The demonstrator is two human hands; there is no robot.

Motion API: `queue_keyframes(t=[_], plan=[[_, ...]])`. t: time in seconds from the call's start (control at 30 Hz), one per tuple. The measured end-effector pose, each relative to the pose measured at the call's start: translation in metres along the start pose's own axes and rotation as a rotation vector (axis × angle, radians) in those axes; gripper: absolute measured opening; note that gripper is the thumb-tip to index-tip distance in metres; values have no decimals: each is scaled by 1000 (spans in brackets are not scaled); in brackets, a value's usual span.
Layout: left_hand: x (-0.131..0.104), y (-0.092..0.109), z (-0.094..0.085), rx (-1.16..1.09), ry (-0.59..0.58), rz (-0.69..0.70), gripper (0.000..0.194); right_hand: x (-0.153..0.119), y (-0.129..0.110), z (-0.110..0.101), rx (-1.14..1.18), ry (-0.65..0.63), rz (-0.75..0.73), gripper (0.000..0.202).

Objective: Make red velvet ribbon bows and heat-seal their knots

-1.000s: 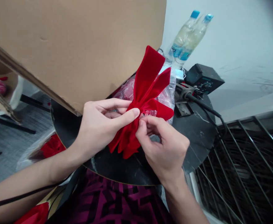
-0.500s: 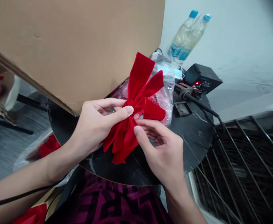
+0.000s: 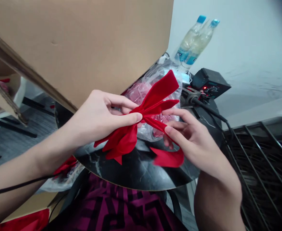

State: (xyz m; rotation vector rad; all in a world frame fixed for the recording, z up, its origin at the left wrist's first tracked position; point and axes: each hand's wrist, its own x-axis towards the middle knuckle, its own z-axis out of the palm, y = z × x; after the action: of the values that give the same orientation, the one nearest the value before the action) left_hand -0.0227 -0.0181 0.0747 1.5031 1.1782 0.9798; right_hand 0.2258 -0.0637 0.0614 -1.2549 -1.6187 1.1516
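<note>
1 bag [image 3: 155, 77]: pink contents [image 3: 136, 91] | 2 bottles [image 3: 191, 59]: pale liquid [image 3: 200, 41] | I read left hand [image 3: 102, 112] pinching 1 bow [image 3: 152, 100], right hand [image 3: 191, 134] pinching 1 ribbon tail [image 3: 171, 158]

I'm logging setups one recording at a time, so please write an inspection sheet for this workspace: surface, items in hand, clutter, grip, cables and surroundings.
Surface: round black table with pale marbling.
Items in hand: red bow, loops fanned out; one ribbon end curls below the right hand.
Clutter: clear plastic bag with pinkish contents behind the bow; two bottles with blue caps; black box with a dial and lit red light.
Grip: left hand pinches the bow's middle; right hand pinches a ribbon strip.
Cables: thick black cable at the right; thin black cord across the left forearm.
Surroundings: large cardboard panel, pale wall, barred rack.
</note>
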Motion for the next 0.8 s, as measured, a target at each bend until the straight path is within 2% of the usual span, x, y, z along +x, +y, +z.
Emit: queue_keyframes(t=[0.03, 0.1, 0.17, 0.2, 0.27, 0.33, 0.43, 0.47, 0.5, 0.53, 0.63, 0.67, 0.7, 0.73, 0.8], plan=[[3, 4, -1, 46, -14, 34, 15, -2, 4, -7, -26, -45, 13, 27], [9, 15, -4, 151, -48, 81, 13, -9, 11, -16, -101, -99, 1, 43], [13, 28, -6, 242, -83, 132, 14, -14, 15, -18, -153, -93, -31, 65], [15, 35, -7, 278, -102, 160, 14, -17, 17, -16, -157, -74, -40, 67], [18, 48, -9, 347, -135, 208, 14, -19, 19, -13, -129, -42, -31, 48], [20, 60, -12, 416, -136, 183, 19, -21, 21, -14, -58, -84, 19, 28], [23, 72, -15, 510, -156, 70, 29, -22, 23, -27, -4, -245, 100, 30], [24, 74, -15, 525, -171, 57, 29, -23, 22, -32, -60, -237, 80, 32], [25, 75, -15, 531, -190, 67, 27, -25, 19, -35, -167, -160, 25, 34], [27, 75, -15, 525, -207, 94, 25, -27, 15, -35, -303, -7, -60, 35], [29, 71, -12, 489, -242, 170, 23, -41, -4, -15, -600, 614, -337, 35], [29, 70, -10, 480, -235, 192, 22, -46, -11, -2, -597, 732, -399, 31], [29, 70, -8, 472, -219, 210, 21, -52, -16, 12, -583, 729, -434, 26], [28, 70, -6, 466, -194, 224, 19, -56, -21, 27, -576, 626, -444, 23], [25, 72, -2, 460, -127, 247, 15, -61, -25, 52, -500, 633, -498, 23]])
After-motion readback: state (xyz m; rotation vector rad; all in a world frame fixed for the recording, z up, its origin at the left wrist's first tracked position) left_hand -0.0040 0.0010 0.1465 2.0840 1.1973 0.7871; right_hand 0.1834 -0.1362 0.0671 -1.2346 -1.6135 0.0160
